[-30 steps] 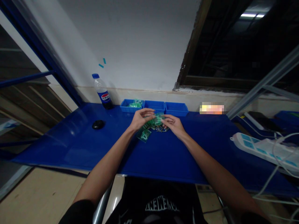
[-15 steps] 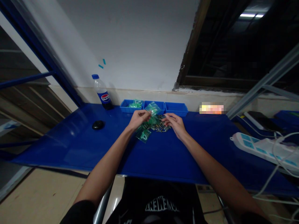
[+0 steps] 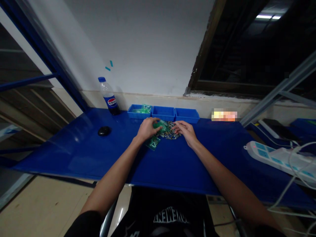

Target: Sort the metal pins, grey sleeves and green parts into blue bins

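Note:
My left hand (image 3: 148, 127) curves around a clear green plastic bag (image 3: 161, 125), fingers above it and thumb below. Under and beside it lie more green bags; one small bag (image 3: 153, 143) with pieces inside sits nearer me. A loose pile of metal screws (image 3: 169, 133) spreads between my hands. At the right edge of that pile is my right hand (image 3: 185, 131), its fingers bent and thumb close to them. What those fingertips hold, if anything, is too small to make out.
Three blue trays stand along the wall: the left tray (image 3: 139, 116) contains green bags, beside a middle tray (image 3: 163, 118) and a right tray (image 3: 187, 120). A cola bottle (image 3: 111, 101) and black mouse (image 3: 104, 131) are left. A power strip (image 3: 271, 154) with white cables lies right.
My left hand has lowered the raised green bag onto the others by the screws, and its fingers have spread more. My right hand has stayed nearly in place.

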Tool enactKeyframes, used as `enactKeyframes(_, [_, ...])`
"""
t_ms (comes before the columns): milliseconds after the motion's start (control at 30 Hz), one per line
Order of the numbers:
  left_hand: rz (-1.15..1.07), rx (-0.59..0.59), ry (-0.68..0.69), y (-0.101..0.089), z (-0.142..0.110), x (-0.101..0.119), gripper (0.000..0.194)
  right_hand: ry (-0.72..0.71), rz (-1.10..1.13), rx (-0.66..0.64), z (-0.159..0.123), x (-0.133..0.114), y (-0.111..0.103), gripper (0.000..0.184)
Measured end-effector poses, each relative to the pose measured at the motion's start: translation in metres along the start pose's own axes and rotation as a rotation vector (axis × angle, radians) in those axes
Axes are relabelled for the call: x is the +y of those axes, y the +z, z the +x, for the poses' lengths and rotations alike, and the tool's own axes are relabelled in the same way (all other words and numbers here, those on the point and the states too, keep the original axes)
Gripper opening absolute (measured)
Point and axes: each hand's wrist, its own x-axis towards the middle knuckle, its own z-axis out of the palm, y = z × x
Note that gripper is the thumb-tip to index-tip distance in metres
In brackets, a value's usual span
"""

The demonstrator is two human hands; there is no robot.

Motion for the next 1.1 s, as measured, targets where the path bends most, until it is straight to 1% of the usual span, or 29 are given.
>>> enactKeyframes(100, [-0.024, 0.012, -0.014, 0.003, 0.001, 0.001, 0.040, -0.003, 0.000, 0.000, -0.001, -0.002, 0.001, 0.042])
enactKeyframes(267, [-0.192, 0.103, -0.089, -0.001, 0.002, 0.001, 0.031, -0.006, -0.005, 0.001, -0.003, -0.006, 0.003, 0.043])
enactKeyframes(333, [-0.160, 0.119, -0.071, -0.001, 0.002, -0.001, 0.031, -0.009, -0.011, -0.001, -0.003, -0.006, 0.004, 0.042])
enactKeyframes(467, [-0.017, 0.042, 0.032, 0.003, 0.001, -0.004, 0.049, -0.017, -0.029, -0.006, -0.002, -0.005, 0.003, 0.043])
enactKeyframes(567, [-0.041, 0.036, 0.030, 0.005, 0.001, -0.004, 0.047, -0.021, -0.031, -0.006, -0.002, -0.004, 0.002, 0.044])
enactKeyframes(767, [-0.179, 0.084, -0.036, 0.005, 0.002, 0.002, 0.036, -0.032, -0.044, 0.000, -0.002, -0.004, 0.003, 0.043])
enactKeyframes(867, [-0.313, 0.154, -0.062, 0.006, 0.002, 0.007, 0.029, -0.060, -0.066, 0.012, -0.001, -0.002, 0.002, 0.043])
enactKeyframes(967, [-0.465, 0.227, -0.045, 0.005, 0.002, 0.013, 0.024, -0.102, -0.121, 0.039, -0.001, 0.000, 0.003, 0.043])
enactKeyframes(1033, [-0.559, 0.233, -0.028, 0.004, 0.002, 0.018, 0.024, -0.122, -0.140, 0.045, -0.002, 0.001, 0.005, 0.045])
enactKeyframes(1100, [-0.647, 0.204, -0.035, 0.003, 0.002, 0.022, 0.027, -0.116, -0.125, 0.025, -0.003, 0.000, 0.007, 0.051])
